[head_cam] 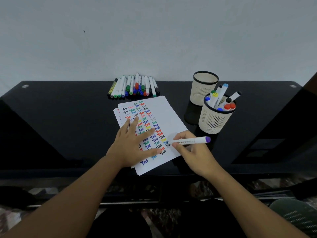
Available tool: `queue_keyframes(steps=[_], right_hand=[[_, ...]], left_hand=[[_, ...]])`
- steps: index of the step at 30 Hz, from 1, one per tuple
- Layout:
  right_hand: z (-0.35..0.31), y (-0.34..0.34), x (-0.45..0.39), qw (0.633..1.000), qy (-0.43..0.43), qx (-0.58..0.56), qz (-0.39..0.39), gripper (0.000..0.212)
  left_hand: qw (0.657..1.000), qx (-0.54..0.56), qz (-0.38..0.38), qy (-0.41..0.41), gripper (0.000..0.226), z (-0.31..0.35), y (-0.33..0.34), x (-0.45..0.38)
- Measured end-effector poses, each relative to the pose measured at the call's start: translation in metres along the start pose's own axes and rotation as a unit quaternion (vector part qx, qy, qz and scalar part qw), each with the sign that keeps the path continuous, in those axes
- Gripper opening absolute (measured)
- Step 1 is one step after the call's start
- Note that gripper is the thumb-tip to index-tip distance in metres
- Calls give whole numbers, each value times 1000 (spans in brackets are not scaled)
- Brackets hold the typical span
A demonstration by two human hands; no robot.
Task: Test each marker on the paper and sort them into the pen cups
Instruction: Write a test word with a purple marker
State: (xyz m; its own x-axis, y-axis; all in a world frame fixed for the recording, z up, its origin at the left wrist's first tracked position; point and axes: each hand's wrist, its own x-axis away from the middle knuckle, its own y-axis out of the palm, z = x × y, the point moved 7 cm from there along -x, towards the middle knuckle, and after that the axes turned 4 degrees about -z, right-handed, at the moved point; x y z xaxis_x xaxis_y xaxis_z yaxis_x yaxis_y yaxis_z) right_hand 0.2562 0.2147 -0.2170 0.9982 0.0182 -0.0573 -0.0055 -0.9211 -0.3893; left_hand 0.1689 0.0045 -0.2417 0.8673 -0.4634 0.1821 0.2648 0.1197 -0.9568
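Observation:
A white sheet of paper [169, 115] covered in rows of coloured "Test" words lies on the black table [68, 117]. My left hand [135, 143] lies flat on the paper with fingers spread, pressing it down. My right hand [192, 150] grips a white marker with a purple end [192, 140], its tip touching the paper near the right edge. A pile of several markers [135, 87] lies at the back of the table. The near cream pen cup [215, 118] holds several markers; the far cream pen cup [204, 87] looks empty.
A plain pale wall rises right behind the table. More sheets lie stacked under the top paper. The table's front edge runs just below the paper, with patterned floor and a green ribbed object [295, 215] at the lower right.

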Motion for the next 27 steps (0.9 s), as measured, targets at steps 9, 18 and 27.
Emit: queue_keyframes(steps=[9, 18, 27], right_hand=[[8, -1, 10, 999, 28, 39, 19, 7], [7, 1, 10, 996, 22, 81, 6, 3], [8, 2, 9, 994, 11, 105, 8, 4]], left_hand=[[1000, -1, 2, 2, 89, 0, 0, 0], [1000, -5, 1, 0, 89, 0, 0, 1], [1000, -7, 1, -1, 93, 0, 1, 1]])
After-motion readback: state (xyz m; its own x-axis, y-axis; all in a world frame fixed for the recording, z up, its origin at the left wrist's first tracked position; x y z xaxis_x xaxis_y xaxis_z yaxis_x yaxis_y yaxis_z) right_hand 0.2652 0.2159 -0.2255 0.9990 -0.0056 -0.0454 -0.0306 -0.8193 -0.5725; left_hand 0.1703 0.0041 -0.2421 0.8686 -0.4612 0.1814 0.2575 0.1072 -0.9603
